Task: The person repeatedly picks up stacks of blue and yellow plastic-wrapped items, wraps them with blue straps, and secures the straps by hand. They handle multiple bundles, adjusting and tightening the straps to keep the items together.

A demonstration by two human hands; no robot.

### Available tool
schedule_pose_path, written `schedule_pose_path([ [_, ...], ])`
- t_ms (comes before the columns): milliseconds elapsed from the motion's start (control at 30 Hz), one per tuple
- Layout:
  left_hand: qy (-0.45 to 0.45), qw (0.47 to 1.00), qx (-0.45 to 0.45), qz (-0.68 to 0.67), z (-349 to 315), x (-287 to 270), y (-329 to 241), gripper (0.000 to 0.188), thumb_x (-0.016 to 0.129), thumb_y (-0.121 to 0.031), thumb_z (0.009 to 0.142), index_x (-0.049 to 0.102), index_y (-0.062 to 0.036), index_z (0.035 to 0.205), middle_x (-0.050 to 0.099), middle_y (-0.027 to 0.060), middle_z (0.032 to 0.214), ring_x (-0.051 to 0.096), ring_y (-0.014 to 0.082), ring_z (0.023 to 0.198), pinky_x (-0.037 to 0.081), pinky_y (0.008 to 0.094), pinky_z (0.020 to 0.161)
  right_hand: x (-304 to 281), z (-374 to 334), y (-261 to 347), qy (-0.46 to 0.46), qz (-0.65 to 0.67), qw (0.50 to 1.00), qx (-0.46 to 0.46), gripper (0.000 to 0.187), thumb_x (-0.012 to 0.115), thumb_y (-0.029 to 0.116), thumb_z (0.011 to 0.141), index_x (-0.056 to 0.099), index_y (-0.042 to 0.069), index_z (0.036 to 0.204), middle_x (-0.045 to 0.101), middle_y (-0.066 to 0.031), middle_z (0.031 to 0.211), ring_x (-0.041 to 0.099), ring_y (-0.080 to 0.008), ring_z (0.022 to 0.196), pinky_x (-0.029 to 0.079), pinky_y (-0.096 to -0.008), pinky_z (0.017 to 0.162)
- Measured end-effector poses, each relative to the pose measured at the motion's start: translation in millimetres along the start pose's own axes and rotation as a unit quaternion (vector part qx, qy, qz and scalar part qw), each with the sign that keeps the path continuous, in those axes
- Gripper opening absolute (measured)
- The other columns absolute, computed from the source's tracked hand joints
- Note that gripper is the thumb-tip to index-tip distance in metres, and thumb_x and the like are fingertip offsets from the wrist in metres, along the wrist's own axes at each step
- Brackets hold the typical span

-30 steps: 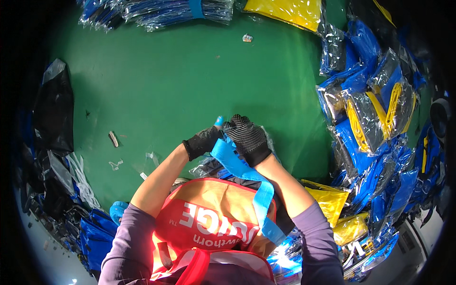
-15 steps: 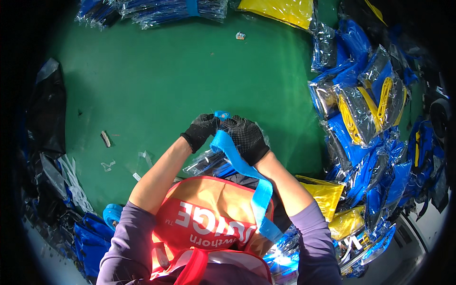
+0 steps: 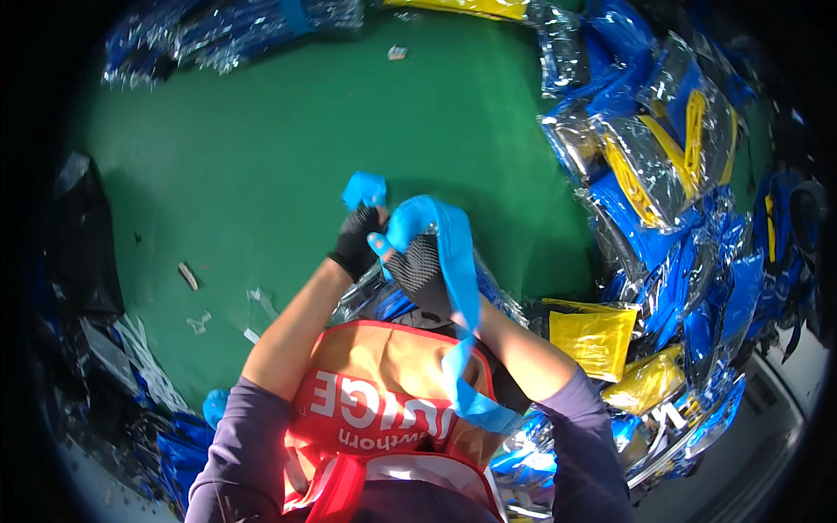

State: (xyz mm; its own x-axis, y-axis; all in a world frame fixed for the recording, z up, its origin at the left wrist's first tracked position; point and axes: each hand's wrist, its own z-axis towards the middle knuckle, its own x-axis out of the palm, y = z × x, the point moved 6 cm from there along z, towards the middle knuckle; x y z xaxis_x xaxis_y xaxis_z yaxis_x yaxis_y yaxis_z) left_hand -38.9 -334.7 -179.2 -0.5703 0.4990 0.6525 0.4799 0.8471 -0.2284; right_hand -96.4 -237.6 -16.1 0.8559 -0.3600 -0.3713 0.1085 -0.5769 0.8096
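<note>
A broad light-blue strap (image 3: 458, 270) loops over my right hand (image 3: 417, 268) and hangs down past the right forearm to my lap. That hand wears a black dotted glove with bare fingertips, and its fingers are closed on the strap. Beside it, my left hand (image 3: 357, 240), gloved the same way, pinches a short light-blue strap end (image 3: 364, 188) that sticks up beyond the fingers. Whether this end belongs to the same strap is hidden between the hands. Under the hands, close to my body, lies a clear plastic-wrapped blue and black bundle (image 3: 397, 305).
Clear-bagged blue, black and yellow packages (image 3: 671, 166) pile up at the right. Blue bagged bundles (image 3: 261, 30) lie at the far edge of the green surface (image 3: 235, 139). At left are a black bag (image 3: 83, 244), white strips (image 3: 153, 366) and a light-blue roll (image 3: 215, 407).
My hands have drawn slightly apart, and the left now shows a longer strap end pointing up. The strap has swung into a higher loop over my right hand. The whole view has shifted and turned slightly.
</note>
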Motion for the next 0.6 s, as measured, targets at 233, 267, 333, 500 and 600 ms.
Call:
schedule_pose_path([
  [233,-0.115,0.863,-0.003,0.492,12.4,-8.5,24.6,0.03,0.059,-0.029,0.084,0.053,-0.0053,0.101,0.054,0.0054,0.091,0.054,0.0169,0.083,0.045,0.0299,0.073,0.0,-4.5,7.7,-0.064,0.104,0.993,-0.001,0.011,0.061,0.013,0.082,0.052,0.006,0.084,0.049,-0.0091,0.076,0.049,-0.0188,0.067,0.042,-0.0305,0.06],
  [267,-0.133,0.843,0.004,0.521,10.0,-15.7,21.1,0.031,0.059,-0.029,0.084,0.053,-0.0051,0.102,0.054,0.0059,0.093,0.054,0.0172,0.084,0.045,0.0302,0.073,2.3,-8.6,4.9,-0.071,0.133,0.989,0.004,0.012,0.061,0.013,0.082,0.052,0.006,0.084,0.049,-0.0089,0.075,0.048,-0.0187,0.067,0.041,-0.0305,0.06],
  [333,-0.176,0.804,-0.002,0.568,6.2,-32.7,13.9,0.032,0.058,-0.03,0.084,0.053,-0.0046,0.104,0.055,0.0071,0.095,0.055,0.0178,0.085,0.045,0.0307,0.073,7.3,-14.0,-6.6,-0.075,0.192,0.978,0.021,0.012,0.061,0.013,0.082,0.051,0.006,0.083,0.047,-0.0085,0.074,0.047,-0.0186,0.065,0.041,-0.0306,0.059],
  [500,-0.254,0.731,-0.016,0.633,5.0,-53.6,5.3,0.037,0.057,-0.031,0.085,0.052,-0.0035,0.109,0.057,0.0099,0.101,0.056,0.0192,0.088,0.045,0.032,0.071,-2.7,-16.9,-36.3,-0.086,0.286,0.953,0.042,0.013,0.061,0.013,0.082,0.05,0.006,0.082,0.044,-0.0076,0.071,0.045,-0.0184,0.061,0.04,-0.0307,0.057],
  [600,-0.272,0.713,-0.05,0.644,5.0,-55.9,6.4,0.04,0.056,-0.032,0.085,0.052,-0.0029,0.111,0.058,0.0116,0.104,0.057,0.02,0.09,0.045,0.0328,0.071,-19.1,-16.0,-38.4,-0.099,0.331,0.937,0.054,0.014,0.061,0.013,0.082,0.049,0.006,0.081,0.042,-0.007,0.069,0.043,-0.0182,0.059,0.04,-0.0308,0.056],
])
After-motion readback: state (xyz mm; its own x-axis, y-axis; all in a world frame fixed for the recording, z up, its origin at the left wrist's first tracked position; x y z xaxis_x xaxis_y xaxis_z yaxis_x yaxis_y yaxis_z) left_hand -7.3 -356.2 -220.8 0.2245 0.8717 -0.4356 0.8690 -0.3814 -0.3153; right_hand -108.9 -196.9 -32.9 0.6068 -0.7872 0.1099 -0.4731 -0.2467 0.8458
